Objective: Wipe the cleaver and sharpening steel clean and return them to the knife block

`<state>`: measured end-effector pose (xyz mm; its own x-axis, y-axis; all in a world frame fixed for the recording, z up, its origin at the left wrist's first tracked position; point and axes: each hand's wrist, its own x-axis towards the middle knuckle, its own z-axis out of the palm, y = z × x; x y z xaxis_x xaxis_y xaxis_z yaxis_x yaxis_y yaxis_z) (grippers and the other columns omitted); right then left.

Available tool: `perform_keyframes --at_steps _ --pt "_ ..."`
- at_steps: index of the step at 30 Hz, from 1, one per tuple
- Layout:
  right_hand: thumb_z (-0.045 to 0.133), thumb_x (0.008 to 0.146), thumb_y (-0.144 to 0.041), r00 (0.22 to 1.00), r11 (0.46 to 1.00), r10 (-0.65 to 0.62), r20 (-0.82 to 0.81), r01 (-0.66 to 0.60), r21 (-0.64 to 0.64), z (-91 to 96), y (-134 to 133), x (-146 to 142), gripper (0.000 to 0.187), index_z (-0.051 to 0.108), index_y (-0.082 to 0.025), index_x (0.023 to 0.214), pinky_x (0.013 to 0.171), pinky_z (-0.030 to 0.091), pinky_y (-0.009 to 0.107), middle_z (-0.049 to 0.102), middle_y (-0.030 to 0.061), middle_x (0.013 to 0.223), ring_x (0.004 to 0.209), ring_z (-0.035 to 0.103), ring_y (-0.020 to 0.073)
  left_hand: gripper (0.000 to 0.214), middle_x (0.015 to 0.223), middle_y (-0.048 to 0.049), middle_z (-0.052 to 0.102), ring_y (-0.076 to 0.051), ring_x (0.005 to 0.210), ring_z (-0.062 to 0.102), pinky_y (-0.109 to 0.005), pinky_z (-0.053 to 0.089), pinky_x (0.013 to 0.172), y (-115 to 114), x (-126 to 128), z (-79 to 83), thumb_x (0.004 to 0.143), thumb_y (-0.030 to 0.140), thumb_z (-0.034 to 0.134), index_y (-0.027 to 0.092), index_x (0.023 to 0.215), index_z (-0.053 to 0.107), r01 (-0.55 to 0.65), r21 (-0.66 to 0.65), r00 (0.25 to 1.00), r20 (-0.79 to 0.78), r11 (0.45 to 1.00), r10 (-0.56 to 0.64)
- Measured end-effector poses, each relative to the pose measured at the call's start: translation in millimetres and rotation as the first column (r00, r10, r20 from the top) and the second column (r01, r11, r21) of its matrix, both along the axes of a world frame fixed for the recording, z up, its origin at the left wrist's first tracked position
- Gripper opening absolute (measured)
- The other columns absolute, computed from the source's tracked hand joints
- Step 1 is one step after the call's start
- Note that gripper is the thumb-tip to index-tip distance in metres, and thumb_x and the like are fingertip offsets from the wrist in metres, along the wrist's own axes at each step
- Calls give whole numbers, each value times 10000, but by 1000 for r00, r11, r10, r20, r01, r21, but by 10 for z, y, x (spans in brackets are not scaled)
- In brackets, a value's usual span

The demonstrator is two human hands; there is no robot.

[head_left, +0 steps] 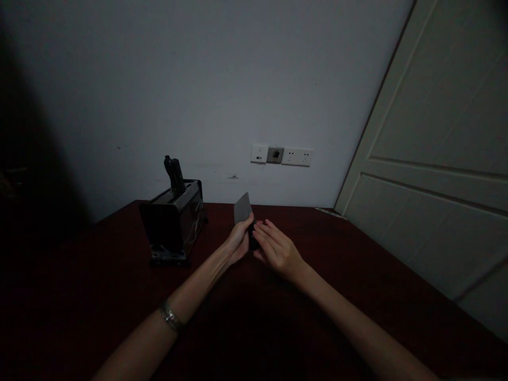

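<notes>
A cleaver with a broad grey blade (242, 207) stands upright above the dark red table (357, 275), blade pointing up. My left hand (239, 241) is closed around its dark handle. My right hand (277, 248) meets it from the right, fingers curled against the same handle. To the left stands a black knife block (174, 222) with one dark knife handle (173, 173) sticking out of its top. A metal watch (170, 316) sits on my left wrist.
A white wall rises behind the table with a row of sockets (282, 155). A pale panelled door (436, 159) runs along the table's right side. The left edge of the view is in deep shadow.
</notes>
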<state>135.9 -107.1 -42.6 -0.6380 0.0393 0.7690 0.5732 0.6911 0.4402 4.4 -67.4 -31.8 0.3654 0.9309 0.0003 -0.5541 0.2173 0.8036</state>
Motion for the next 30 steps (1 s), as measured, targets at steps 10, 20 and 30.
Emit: perform_keyframes --at_steps 10,20,30 --pt "484 851 -212 998 991 39 59 -31 -132 525 141 75 374 486 -47 1188 984 439 471 631 182 1039 1074 554 259 322 720 -39 622 -121 616 579 -215 463 601 -29 75 247 888 384 400 145 795 596 70 -108 980 191 992 -48" --pt "562 799 -286 999 964 -38 1 37 -265 799 359 218 389 507 -89 1130 844 506 418 630 176 1015 1076 551 285 478 791 -126 620 -203 786 620 -346 490 755 -214 80 431 909 467 200 145 805 538 251 -125 920 339 960 -196" --pt "589 735 -214 986 857 -25 -162 -63 -512 1389 346 329 136 638 -138 837 661 467 262 667 31 763 689 610 143 219 823 -83 633 -121 623 576 -196 388 491 -357 -390 1056 703 150 606 102 916 614 -256 393 929 -153 883 337"
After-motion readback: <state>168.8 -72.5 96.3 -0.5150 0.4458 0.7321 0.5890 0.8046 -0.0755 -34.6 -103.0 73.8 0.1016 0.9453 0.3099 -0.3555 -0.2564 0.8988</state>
